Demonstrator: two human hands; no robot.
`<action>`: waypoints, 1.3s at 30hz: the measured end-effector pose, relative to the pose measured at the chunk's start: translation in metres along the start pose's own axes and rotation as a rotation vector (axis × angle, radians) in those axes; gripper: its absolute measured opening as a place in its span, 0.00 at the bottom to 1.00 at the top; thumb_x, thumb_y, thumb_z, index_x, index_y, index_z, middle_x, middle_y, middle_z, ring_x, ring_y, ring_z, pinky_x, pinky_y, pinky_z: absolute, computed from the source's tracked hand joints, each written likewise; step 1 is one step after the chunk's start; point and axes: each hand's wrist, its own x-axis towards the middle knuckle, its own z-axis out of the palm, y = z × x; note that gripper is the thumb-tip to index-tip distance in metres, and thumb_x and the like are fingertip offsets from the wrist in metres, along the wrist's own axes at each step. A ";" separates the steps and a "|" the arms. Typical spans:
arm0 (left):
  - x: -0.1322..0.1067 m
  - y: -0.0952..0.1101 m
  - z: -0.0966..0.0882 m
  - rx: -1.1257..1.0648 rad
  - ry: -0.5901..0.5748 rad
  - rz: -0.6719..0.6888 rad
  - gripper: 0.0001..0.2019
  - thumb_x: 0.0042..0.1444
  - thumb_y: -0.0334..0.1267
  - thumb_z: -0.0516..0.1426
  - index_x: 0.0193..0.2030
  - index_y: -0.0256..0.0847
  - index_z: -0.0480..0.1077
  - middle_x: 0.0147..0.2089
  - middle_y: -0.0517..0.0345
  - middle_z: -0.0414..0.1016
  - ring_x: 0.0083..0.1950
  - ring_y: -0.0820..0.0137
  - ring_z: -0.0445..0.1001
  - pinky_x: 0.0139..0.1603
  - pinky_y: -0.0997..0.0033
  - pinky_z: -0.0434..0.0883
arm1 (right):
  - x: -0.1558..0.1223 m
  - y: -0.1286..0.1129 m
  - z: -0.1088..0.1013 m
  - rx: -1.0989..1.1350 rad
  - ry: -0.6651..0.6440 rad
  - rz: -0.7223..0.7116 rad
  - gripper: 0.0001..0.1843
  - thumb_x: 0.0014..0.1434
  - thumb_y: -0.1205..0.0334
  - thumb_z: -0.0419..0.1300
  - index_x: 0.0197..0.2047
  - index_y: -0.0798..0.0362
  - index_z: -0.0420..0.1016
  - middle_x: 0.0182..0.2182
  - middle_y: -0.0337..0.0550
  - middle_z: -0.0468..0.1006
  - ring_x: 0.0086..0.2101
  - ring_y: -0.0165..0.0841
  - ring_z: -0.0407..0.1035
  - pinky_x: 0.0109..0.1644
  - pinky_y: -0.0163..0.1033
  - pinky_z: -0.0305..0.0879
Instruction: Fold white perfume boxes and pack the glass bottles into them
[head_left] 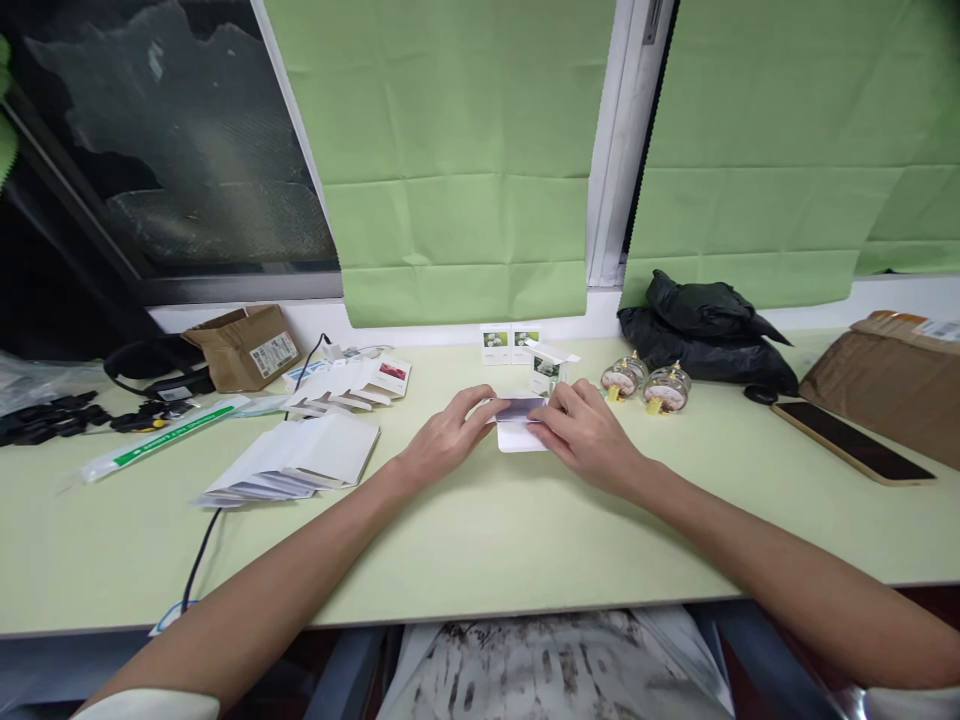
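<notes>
Between my two hands stands a small white carton [523, 436] with its top end open and a flap hanging toward me. My left hand [455, 432] grips its left edge with thumb and fingers. On the opposite side, my right hand [586, 432] has its fingers bent around the right edge. Just behind it is another small box [546, 372] with a green picture and raised flaps. Two closed white boxes, a left one [495, 346] and a right one [525, 344], stand side by side against the wall.
Flattened white cartons [300, 458] lie fanned at left, with more folded cartons [352, 382] behind them. A brown cardboard box [247, 348] stands back left. Toward the right are two glass jars [666, 388], black plastic bags [705, 335], a phone [851, 440] and a large brown parcel [889, 380].
</notes>
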 end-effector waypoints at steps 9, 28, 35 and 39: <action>0.001 -0.007 0.000 -0.121 0.062 0.002 0.27 0.70 0.26 0.55 0.72 0.46 0.58 0.60 0.40 0.69 0.64 0.57 0.74 0.58 0.53 0.81 | -0.004 0.005 0.002 0.098 0.070 0.042 0.12 0.73 0.59 0.59 0.55 0.53 0.78 0.39 0.48 0.69 0.39 0.40 0.61 0.45 0.46 0.63; 0.003 0.000 -0.001 -0.277 0.134 -0.052 0.26 0.69 0.26 0.56 0.71 0.44 0.58 0.61 0.40 0.70 0.66 0.57 0.70 0.61 0.48 0.77 | -0.005 0.008 -0.002 0.162 0.216 -0.029 0.08 0.70 0.65 0.60 0.49 0.49 0.80 0.36 0.46 0.68 0.38 0.39 0.64 0.42 0.46 0.66; 0.002 0.000 -0.001 -0.292 0.155 -0.038 0.27 0.68 0.25 0.56 0.71 0.45 0.57 0.62 0.41 0.69 0.67 0.57 0.70 0.61 0.48 0.77 | -0.005 0.006 -0.004 0.166 0.246 -0.060 0.09 0.69 0.66 0.61 0.50 0.49 0.80 0.35 0.45 0.68 0.37 0.39 0.64 0.40 0.45 0.66; 0.002 0.001 -0.001 -0.300 0.152 -0.044 0.27 0.68 0.26 0.57 0.71 0.46 0.57 0.62 0.41 0.69 0.66 0.57 0.72 0.61 0.47 0.78 | -0.006 0.007 -0.004 0.174 0.238 -0.050 0.10 0.68 0.66 0.61 0.51 0.48 0.80 0.35 0.45 0.68 0.37 0.39 0.64 0.40 0.45 0.66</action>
